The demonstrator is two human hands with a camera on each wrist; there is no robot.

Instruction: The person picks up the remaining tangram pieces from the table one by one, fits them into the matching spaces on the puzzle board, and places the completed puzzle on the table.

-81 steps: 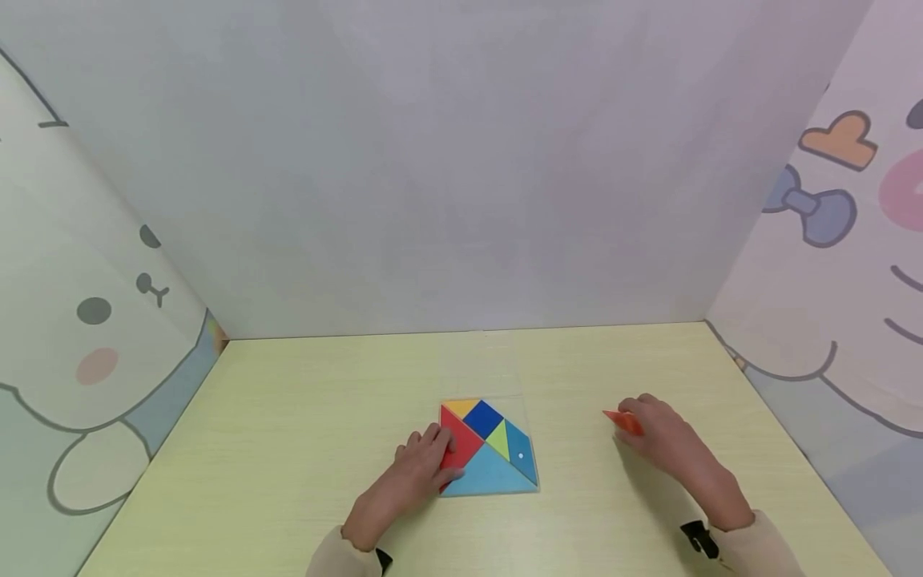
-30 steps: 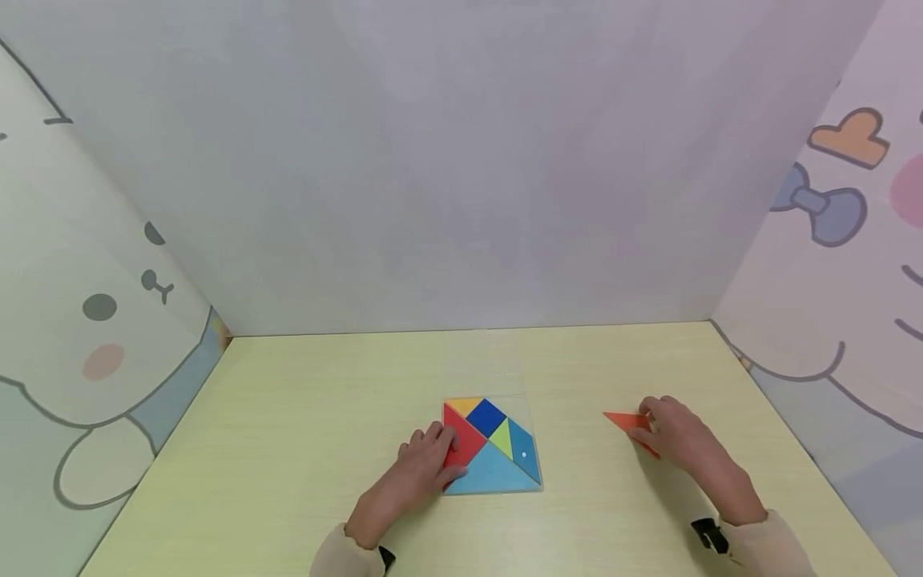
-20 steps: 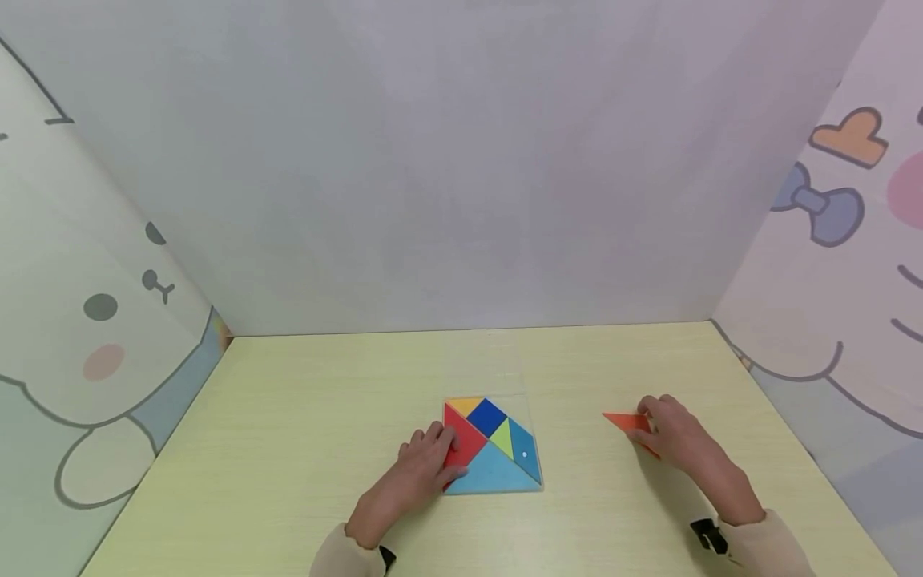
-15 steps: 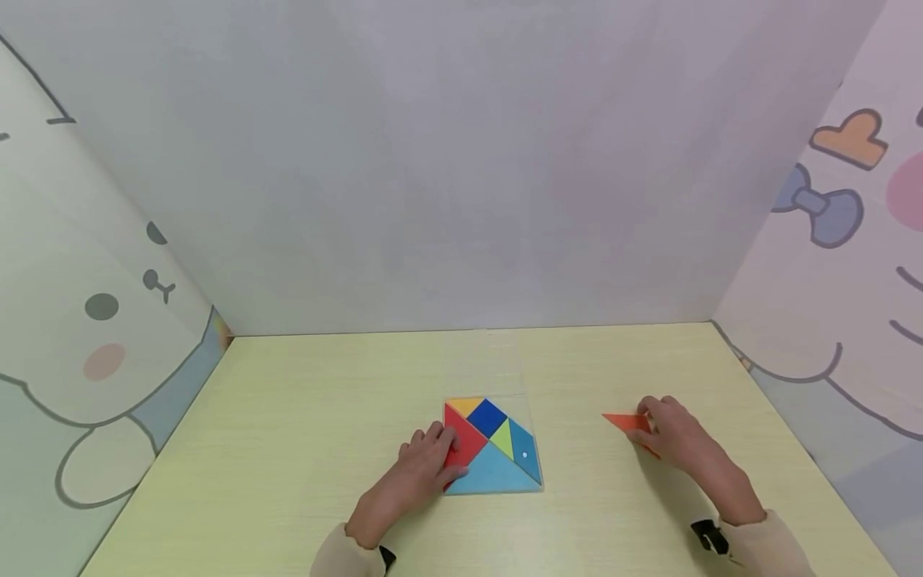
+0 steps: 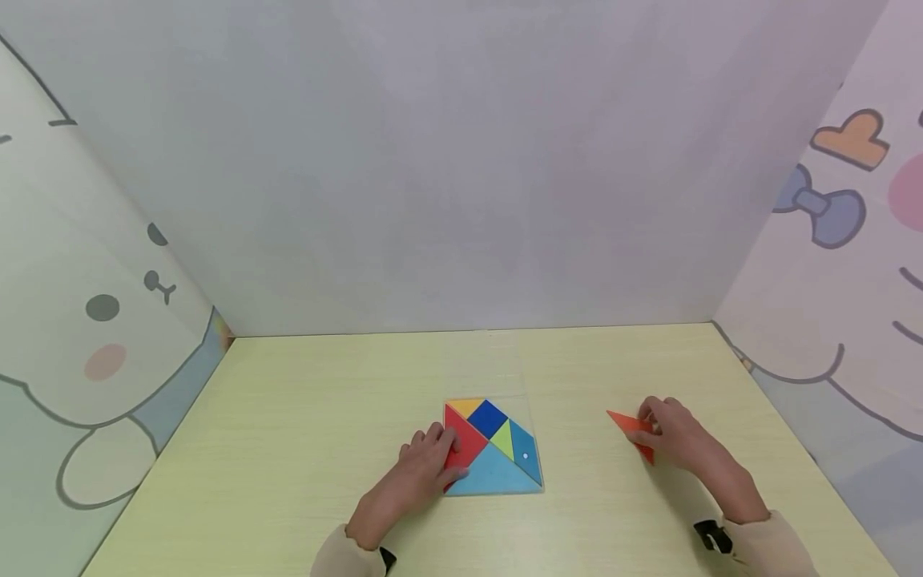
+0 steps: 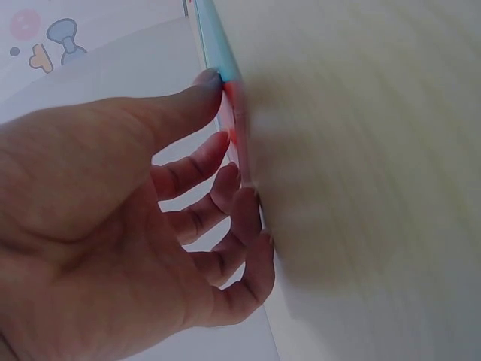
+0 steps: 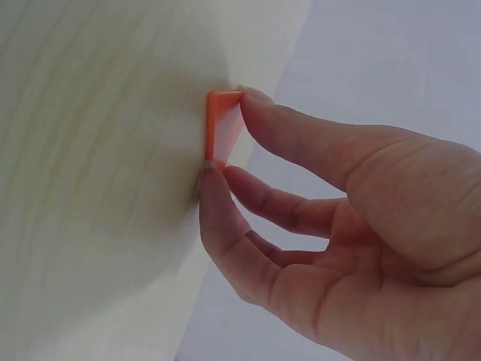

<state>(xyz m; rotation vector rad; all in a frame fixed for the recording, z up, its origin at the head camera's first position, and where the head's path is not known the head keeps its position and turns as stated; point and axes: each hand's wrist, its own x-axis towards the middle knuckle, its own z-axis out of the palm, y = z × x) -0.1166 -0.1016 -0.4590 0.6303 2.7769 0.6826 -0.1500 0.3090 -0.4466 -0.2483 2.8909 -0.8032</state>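
A tangram of several coloured pieces lies in a flat tray [image 5: 505, 492] at mid table. My left hand [image 5: 421, 471] rests on its left side, fingers on the large red triangle [image 5: 465, 437], thumb by the light blue triangle [image 5: 493, 473]. In the left wrist view, the fingers [image 6: 197, 162] are softly bent along the tray edge. Right of the tray, my right hand [image 5: 674, 433] pinches an orange triangle piece [image 5: 626, 421] between thumb and fingers. The right wrist view shows that orange piece [image 7: 225, 124] at the fingertips, close to the tabletop.
Beside the red triangle lie a yellow triangle [image 5: 461, 406], a dark blue square [image 5: 488, 419], a lime triangle [image 5: 503, 439] and a blue piece with a white dot [image 5: 526, 449]. A clear sheet [image 5: 481, 365] lies behind. Cartoon-printed walls border the pale table [image 5: 310, 409].
The right hand has shifted slightly right, and the orange triangle in its fingers has turned, now showing more than at first. The left hand keeps its place on the tangram.
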